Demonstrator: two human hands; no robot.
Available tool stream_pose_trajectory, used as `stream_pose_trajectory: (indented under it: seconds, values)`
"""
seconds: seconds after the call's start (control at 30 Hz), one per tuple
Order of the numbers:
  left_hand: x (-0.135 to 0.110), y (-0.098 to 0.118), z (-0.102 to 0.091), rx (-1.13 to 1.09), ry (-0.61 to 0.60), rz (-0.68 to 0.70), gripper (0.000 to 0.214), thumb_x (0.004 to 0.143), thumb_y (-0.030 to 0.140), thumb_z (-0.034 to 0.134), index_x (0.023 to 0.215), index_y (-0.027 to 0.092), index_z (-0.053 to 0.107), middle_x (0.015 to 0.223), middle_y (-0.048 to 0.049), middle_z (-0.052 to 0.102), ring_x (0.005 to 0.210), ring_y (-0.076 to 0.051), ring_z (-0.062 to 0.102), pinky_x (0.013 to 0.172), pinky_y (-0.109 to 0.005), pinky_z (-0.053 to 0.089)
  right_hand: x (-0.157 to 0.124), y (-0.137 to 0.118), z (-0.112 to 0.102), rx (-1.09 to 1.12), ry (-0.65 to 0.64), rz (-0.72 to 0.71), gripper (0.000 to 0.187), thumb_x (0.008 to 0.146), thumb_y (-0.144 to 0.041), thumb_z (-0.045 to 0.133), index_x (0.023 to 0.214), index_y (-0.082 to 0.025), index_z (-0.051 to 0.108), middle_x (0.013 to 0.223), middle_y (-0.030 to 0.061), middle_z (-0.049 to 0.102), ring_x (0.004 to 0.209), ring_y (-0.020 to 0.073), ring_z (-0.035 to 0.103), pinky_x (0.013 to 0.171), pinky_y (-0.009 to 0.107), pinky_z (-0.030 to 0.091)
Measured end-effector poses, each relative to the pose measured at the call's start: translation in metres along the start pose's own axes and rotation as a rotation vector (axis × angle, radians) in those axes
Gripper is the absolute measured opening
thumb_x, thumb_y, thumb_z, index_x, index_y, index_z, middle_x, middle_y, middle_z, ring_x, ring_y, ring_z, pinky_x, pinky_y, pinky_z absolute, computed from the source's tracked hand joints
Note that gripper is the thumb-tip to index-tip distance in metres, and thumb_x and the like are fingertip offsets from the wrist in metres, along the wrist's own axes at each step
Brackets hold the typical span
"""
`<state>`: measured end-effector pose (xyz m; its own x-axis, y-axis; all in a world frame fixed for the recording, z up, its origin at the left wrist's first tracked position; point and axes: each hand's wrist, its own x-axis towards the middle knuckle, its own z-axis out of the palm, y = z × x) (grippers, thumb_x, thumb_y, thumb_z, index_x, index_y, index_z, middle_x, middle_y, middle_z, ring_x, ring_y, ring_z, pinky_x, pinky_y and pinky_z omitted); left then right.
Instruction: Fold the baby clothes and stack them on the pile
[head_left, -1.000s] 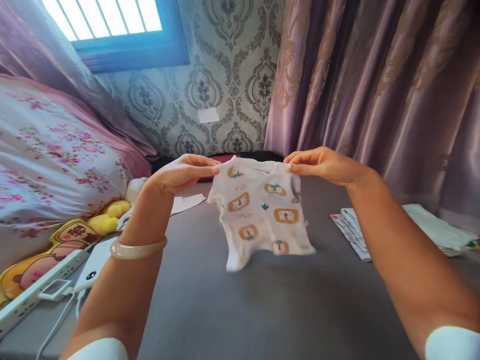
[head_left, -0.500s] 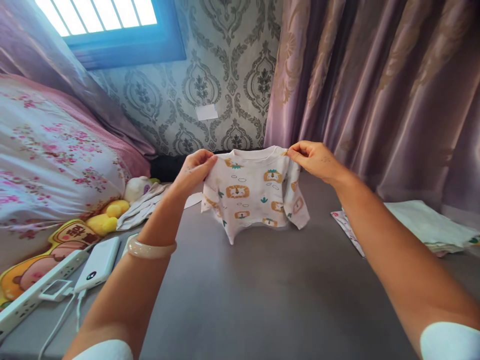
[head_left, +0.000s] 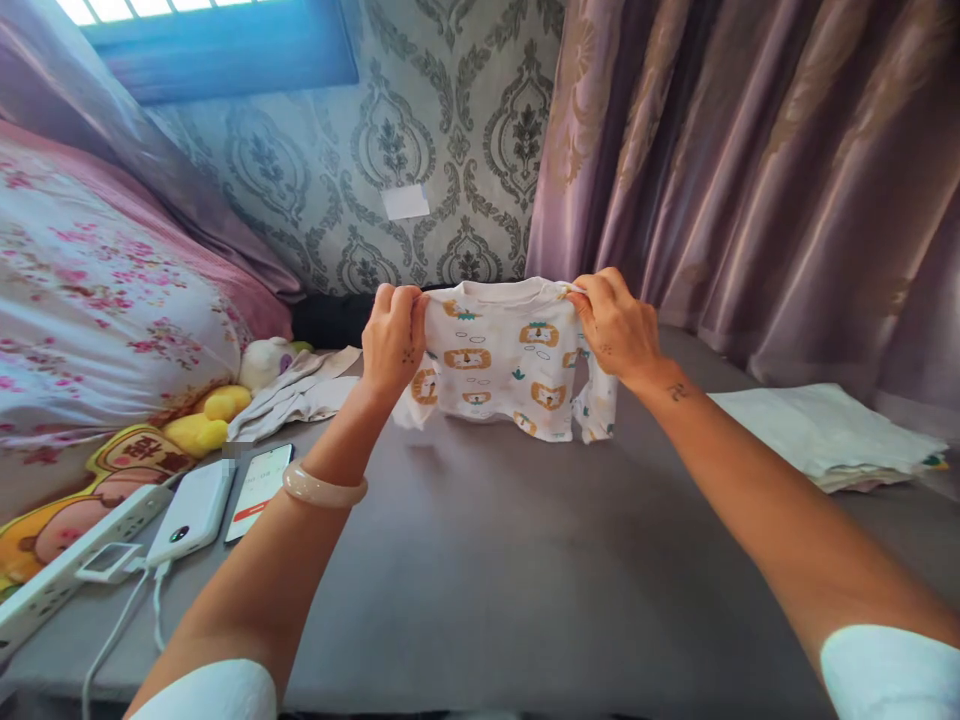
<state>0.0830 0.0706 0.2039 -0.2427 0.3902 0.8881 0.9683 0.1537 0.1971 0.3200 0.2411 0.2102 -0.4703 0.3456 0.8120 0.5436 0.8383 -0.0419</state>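
Observation:
A small white baby shirt (head_left: 502,365) printed with orange lions hangs spread out over the far middle of the grey surface (head_left: 510,570). My left hand (head_left: 394,335) pinches its left shoulder and my right hand (head_left: 615,325) pinches its right shoulder, both closed on the cloth. The shirt's lower hem reaches down to the surface. A pale bangle sits on my left wrist.
A stack of folded white cloth (head_left: 832,435) lies at the right. At the left lie loose pale garments (head_left: 300,395), a yellow plush toy (head_left: 199,425), a phone (head_left: 259,478), a white power bank (head_left: 191,513) and a power strip (head_left: 67,570). A floral pillow and curtains surround the surface.
Both hands have carried the shirt farther away and lower, turning it to face me and spreading it flat; its hem now meets the surface. The view has tilted down.

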Motion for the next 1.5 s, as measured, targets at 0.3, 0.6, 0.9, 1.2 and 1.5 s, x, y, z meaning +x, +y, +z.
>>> stream_pose_trajectory:
  seconds: [0.3, 0.6, 0.9, 1.2, 1.5]
  values:
    - [-0.019, 0.011, -0.043, 0.091, 0.025, 0.099, 0.027, 0.099, 0.038, 0.041, 0.1, 0.02, 0.06, 0.093, -0.0055, 0.053, 0.09, -0.017, 0.054, 0.079, -0.03, 0.044, -0.017, -0.004, -0.038, 0.06, 0.024, -0.111, 0.038, 0.1, -0.05, 0.032, 0.109, -0.027, 0.061, 0.104, 0.0042, 0.062, 0.086, 0.0182, 0.061, 0.067, 0.03, 0.048]
    - [-0.009, 0.022, -0.077, 0.126, -0.106, 0.111, 0.023, 0.097, 0.035, 0.043, 0.097, 0.02, 0.061, 0.094, -0.0054, 0.054, 0.095, -0.02, 0.052, 0.087, -0.034, 0.043, -0.003, -0.007, -0.062, 0.335, -0.172, -0.072, 0.027, 0.095, -0.044, 0.049, 0.099, -0.026, 0.068, 0.096, 0.0065, 0.067, 0.088, 0.0215, 0.061, 0.081, 0.035, 0.046]
    - [-0.091, -0.035, 0.038, 0.221, -0.494, -0.025, 0.032, 0.099, 0.029, 0.032, 0.091, 0.017, 0.061, 0.092, -0.011, 0.058, 0.09, -0.024, 0.053, 0.083, -0.035, 0.042, -0.06, -0.001, 0.053, 0.139, -0.549, 0.045, 0.028, 0.098, -0.036, 0.042, 0.108, -0.022, 0.065, 0.107, 0.0076, 0.063, 0.094, 0.0217, 0.06, 0.075, 0.03, 0.04]
    - [-0.13, -0.044, 0.084, 0.371, -0.625, -0.131, 0.037, 0.1, 0.027, 0.026, 0.1, 0.014, 0.061, 0.1, -0.0159, 0.058, 0.094, -0.028, 0.052, 0.083, -0.037, 0.038, -0.096, -0.002, 0.11, -0.028, -0.718, 0.098, 0.03, 0.102, -0.035, 0.034, 0.113, -0.021, 0.057, 0.115, 0.0096, 0.058, 0.098, 0.0225, 0.06, 0.071, 0.029, 0.037]
    - [-0.136, -0.058, 0.113, 0.376, -0.68, -0.126, 0.035, 0.099, 0.026, 0.028, 0.1, 0.015, 0.061, 0.102, -0.0167, 0.058, 0.096, -0.029, 0.052, 0.082, -0.039, 0.037, -0.101, 0.006, 0.142, -0.068, -0.829, 0.098, 0.03, 0.102, -0.033, 0.03, 0.115, -0.022, 0.055, 0.119, 0.0111, 0.057, 0.102, 0.0237, 0.059, 0.072, 0.03, 0.038]
